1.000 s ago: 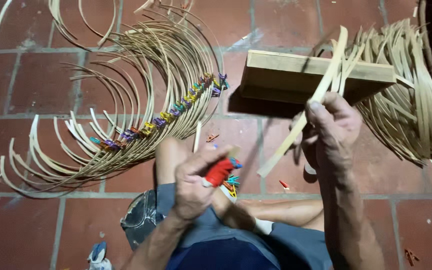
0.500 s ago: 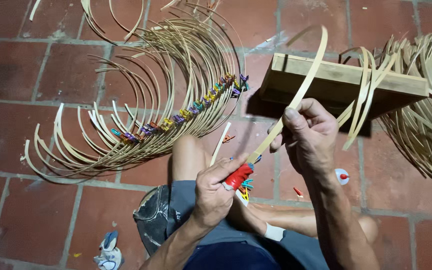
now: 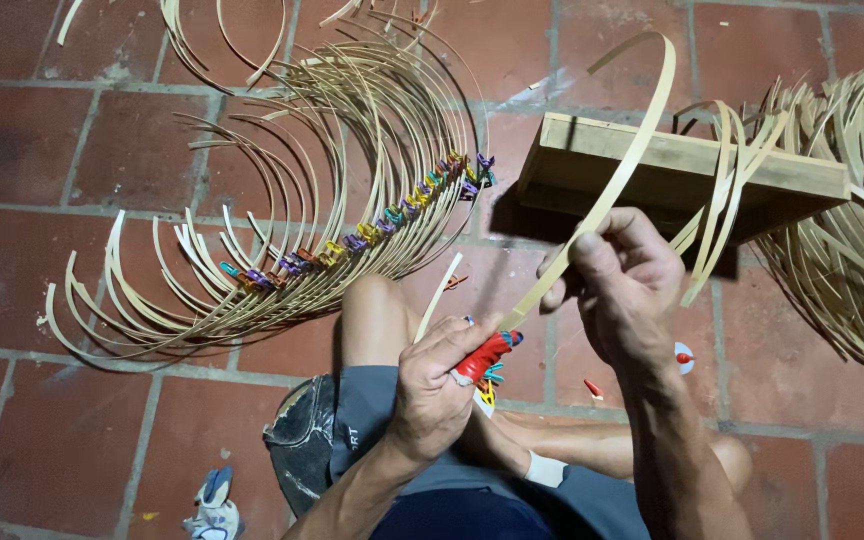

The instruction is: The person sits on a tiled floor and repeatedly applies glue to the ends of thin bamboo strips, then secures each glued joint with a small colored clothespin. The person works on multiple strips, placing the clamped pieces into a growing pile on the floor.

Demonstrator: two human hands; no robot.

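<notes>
The bamboo strip (image 3: 607, 190) runs in a long curve from the person's lap up over the wooden block (image 3: 682, 175), its free end arching above the block's far edge. The right hand (image 3: 627, 285) pinches it about midway, fingers closed around the strip with the thumb pressed on top. The left hand (image 3: 442, 385) grips the strip's lower end together with a red clip (image 3: 482, 355), fingers curled tight around both; a few more coloured clips (image 3: 490, 378) show just beneath that hand, against the person's bare leg.

On the brick floor (image 3: 52, 120), toward its far left, lies a fanned bundle of curved strips (image 3: 282, 210), joined along a slanting row of small coloured clips (image 3: 362, 240). At the floor's right edge, a heap of loose strips (image 3: 852, 200) spills against and behind the wooden block. A small red scrap (image 3: 592, 388) lies on the floor just beside the right forearm. A crumpled cloth (image 3: 214, 505) rests near the floor's near edge, left of the person's shorts.
</notes>
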